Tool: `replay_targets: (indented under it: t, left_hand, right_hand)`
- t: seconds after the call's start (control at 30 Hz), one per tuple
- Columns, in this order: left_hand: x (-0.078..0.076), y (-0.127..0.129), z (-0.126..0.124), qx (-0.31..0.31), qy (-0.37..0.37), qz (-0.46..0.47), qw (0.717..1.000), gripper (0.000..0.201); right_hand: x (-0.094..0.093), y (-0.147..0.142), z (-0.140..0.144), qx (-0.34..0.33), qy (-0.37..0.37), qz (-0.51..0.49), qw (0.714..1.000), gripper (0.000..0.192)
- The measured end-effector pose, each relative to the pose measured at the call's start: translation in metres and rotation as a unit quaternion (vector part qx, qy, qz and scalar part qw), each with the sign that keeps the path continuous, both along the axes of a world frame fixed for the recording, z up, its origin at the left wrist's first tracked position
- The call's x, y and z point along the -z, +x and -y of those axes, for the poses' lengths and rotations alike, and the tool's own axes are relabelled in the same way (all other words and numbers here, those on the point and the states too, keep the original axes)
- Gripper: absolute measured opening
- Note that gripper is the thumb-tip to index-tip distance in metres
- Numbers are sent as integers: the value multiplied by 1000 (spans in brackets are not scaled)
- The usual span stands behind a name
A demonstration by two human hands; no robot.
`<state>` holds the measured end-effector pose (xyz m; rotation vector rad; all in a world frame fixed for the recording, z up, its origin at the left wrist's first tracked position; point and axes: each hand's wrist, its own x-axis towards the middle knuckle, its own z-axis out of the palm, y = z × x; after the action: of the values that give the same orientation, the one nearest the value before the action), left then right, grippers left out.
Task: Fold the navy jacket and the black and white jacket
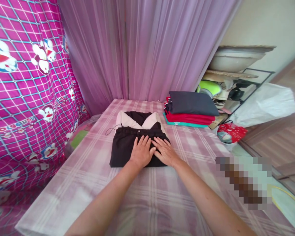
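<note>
Black folded garment (pixel 127 147) lies mid-bed on the pink plaid bedsheet (pixel 88 183), its white collar end away from the person. Left hand (pixel 141 152) and right hand (pixel 166 151) rest flat on it, fingers spread, gripping nothing. Pressing evenly outward would flatten creases best. Folded clothes stack (pixel 189 113) sits well apart.

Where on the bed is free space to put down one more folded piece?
Bare checked sheet lies left of the black garment, and between it and the folded stack. Both hands, left hand and right hand, press flat on the garment. The right edge by the red bag is crowded.
</note>
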<state>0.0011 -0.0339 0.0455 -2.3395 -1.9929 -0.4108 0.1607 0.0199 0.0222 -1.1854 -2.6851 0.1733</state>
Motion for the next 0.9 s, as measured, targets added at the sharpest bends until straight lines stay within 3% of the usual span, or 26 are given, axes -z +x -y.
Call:
replay_targets:
  t: [0.1,0.3,0.43,0.5,0.57,0.67,0.77,0.9]
  left_hand:
    - [8,-25,2,3,16,-14,1000,57]
    - [20,-102,26,35,17,8,999,63]
    - [31,-152,46,137,-39,22,990,89]
    - [28,-169,53,184,-69,10,980,105]
    - [23,-180,57,200,-87,-2,976,109]
    - [19,-186,57,202,-93,-8,975,99]
    - [22,-188,56,206,-83,0,975,77]
    - [21,-185,56,181,-89,36,979,56]
  right_hand:
    - [1,1,-1,-6,1,-3,1000,54]
    - [7,18,-3,-63,-28,-20,997,66]
    - [10,43,0,-100,-54,1,994,97]
    - [10,56,2,-109,-58,10,992,102]
    - [10,66,3,-113,-50,14,992,98]
    - [15,75,4,-118,-21,10,993,89]
    - [21,79,5,-124,8,-6,992,80]
    - [18,77,5,-108,7,-11,994,67]
